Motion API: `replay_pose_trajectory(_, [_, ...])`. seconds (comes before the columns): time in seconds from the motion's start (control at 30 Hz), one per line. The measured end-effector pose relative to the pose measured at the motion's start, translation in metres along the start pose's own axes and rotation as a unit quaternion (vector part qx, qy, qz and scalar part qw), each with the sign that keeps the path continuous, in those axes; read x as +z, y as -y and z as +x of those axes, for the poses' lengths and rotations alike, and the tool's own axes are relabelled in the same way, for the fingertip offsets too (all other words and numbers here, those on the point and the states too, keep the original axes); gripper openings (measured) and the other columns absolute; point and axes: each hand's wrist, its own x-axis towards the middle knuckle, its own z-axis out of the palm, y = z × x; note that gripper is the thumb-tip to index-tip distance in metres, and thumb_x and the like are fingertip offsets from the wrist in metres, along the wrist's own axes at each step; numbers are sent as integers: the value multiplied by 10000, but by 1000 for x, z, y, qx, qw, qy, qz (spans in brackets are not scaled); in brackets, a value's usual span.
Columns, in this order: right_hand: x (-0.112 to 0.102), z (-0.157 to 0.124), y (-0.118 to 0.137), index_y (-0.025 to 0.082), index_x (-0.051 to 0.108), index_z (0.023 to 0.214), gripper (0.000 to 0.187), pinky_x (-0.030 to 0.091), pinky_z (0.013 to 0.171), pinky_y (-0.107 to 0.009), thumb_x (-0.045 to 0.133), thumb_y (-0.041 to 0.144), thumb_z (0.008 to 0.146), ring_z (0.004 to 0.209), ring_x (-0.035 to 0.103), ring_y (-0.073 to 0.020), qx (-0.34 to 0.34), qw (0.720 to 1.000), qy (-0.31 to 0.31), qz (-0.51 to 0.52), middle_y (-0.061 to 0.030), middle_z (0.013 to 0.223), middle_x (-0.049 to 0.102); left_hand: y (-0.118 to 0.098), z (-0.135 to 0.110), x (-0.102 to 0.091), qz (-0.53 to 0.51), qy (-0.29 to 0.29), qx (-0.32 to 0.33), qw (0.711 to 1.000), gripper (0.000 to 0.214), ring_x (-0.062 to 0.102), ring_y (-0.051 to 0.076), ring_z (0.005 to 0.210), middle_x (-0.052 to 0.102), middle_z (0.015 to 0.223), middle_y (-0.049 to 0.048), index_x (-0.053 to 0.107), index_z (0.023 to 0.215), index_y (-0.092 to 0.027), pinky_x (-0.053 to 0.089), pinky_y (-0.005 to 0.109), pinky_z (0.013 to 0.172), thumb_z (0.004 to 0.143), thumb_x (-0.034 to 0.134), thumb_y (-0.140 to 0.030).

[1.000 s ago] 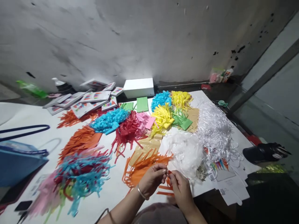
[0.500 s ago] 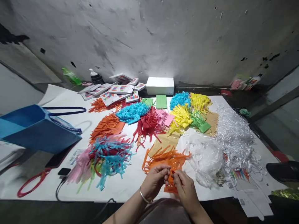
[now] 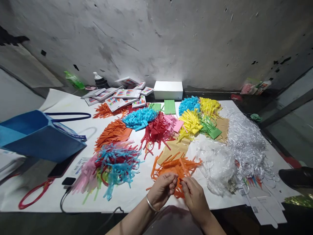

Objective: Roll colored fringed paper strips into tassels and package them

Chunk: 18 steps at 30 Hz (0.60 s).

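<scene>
My left hand and my right hand are close together at the near edge of the white sheet. Both pinch an orange fringed paper piece between their fingertips. A bangle sits on my left wrist. Just beyond my fingers lies a pile of orange paper fringe. A tangle of white plastic strips lies to the right of it. A mixed heap of blue, red and pink fringe lies to the left.
Red, blue, yellow and green fringe piles cover the middle. A blue bag stands at left, with a phone and cable near it. Booklets and a white box sit against the wall.
The view swung left a second ago and has held since. My hands stayed together on the orange piece, and the fingers shifted slightly along it.
</scene>
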Motion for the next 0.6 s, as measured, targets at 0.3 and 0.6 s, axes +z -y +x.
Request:
replay_pose_trajectory(0.3, [-11, 13, 6, 192, 515, 890, 165, 395, 700, -335, 372, 129, 943, 721, 529, -196, -107, 989, 5, -99, -42, 760, 580, 4, -1, 9, 47, -23, 43, 998, 377, 329, 20, 395, 476, 498, -49, 610, 661, -103, 283, 140, 355, 623, 811, -418])
replay_pose_trajectory(0.6, [-20, 20, 13, 204, 496, 763, 239, 354, 667, -297, 351, 147, 945, 631, 500, -163, -94, 984, 72, -132, -2, 667, 552, 8, -7, 10, 184, -44, 122, 974, 396, 450, 73, 370, 523, 484, -46, 616, 721, -127, 401, 197, 383, 700, 712, -511])
